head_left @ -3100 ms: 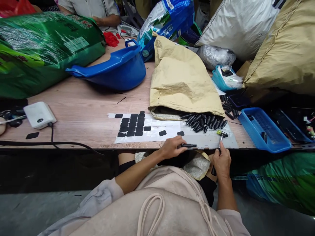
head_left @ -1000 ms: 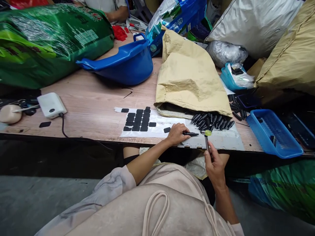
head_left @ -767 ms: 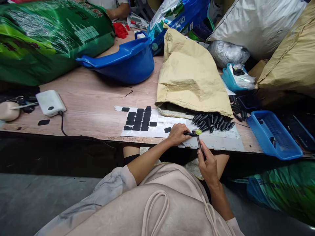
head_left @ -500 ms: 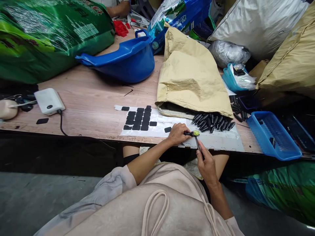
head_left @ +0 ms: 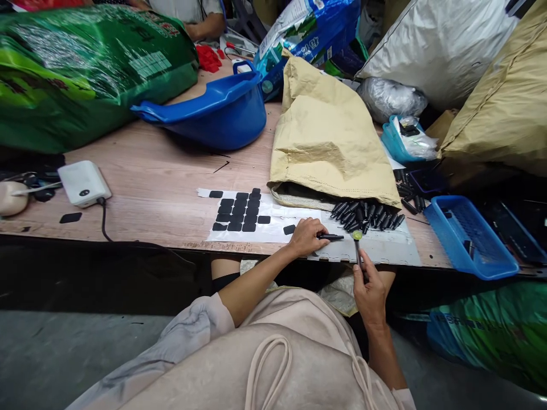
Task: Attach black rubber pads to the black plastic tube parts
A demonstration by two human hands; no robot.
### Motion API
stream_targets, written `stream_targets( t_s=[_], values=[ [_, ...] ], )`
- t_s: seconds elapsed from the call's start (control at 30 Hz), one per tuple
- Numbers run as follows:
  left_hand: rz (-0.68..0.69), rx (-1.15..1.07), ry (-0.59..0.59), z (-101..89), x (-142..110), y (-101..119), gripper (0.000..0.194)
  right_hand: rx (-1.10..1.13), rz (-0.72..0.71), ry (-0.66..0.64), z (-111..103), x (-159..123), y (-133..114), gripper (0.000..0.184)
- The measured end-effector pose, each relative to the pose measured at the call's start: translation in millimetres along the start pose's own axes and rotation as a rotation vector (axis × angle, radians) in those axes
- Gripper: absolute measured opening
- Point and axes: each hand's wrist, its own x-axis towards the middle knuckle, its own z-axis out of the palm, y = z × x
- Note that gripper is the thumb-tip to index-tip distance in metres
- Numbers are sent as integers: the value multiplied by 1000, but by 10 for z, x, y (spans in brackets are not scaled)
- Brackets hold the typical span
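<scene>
My left hand [head_left: 305, 236] rests at the table's front edge, fingers closed on a slim black tube [head_left: 335, 237] that points right. To its right, my right hand [head_left: 370, 289] grips the dark handle of a small hammer-like tool with a round yellow-green head [head_left: 356, 234]. That head is just past the tube's tip, apart from it. Behind both hands lies a pile of black tubes [head_left: 363, 215] at the mouth of a tan paper sack [head_left: 333, 136]. A grey-white board [head_left: 384, 247] lies under the work. Left of my left hand, several black rounded patches [head_left: 237, 210] lie on a white sheet.
A blue basin [head_left: 217, 111] stands behind the white sheet. The blue basket [head_left: 474, 245] sits at the right edge. Green bags [head_left: 98, 68] and a white power bank [head_left: 84, 183] with a cable are on the left. Another person's arm [head_left: 207, 27] shows at the back.
My right hand has moved right, taking the tool's yellow-green head off the black tube's end. The tube stays in my left hand, its tip now uncovered. The view has shifted slightly.
</scene>
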Motion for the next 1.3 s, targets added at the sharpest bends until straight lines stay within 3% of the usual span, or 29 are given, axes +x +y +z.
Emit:
stream_targets(
  t_s=[0.2,0.47,0.6,0.67,0.77,0.87,1.0,1.07,1.13,1.23,1.3],
  values=[
    [20,6,9,25,-13,-28,18,-237,225,189,-262,58,397,54],
    [17,17,12,22,-18,-37,14,-340,276,198,-152,49,547,61],
    [138,-16,41,-26,-182,15,18,-361,290,173,-145,44,545,59],
    [247,-85,-40,-47,-370,57,24,-363,296,158,-154,43,535,58],
    [319,-185,-280,-20,-712,79,31,-367,306,165,-151,44,510,58],
    [163,-180,-388,114,-980,-28,28,-371,311,178,-131,50,494,59],
    [-255,-42,-464,325,-1110,-303,31,-365,312,192,-116,56,489,59],
    [-402,9,-514,347,-1117,-372,37,-361,311,191,-121,57,490,60],
    [-408,1,-559,280,-1108,-341,40,-356,313,187,-128,59,496,60],
    [-228,-147,-608,37,-1004,-159,34,-344,317,182,-133,64,509,62],
    [-153,-259,-542,-180,-818,-45,30,-337,322,177,-130,68,518,63]
  ],
)
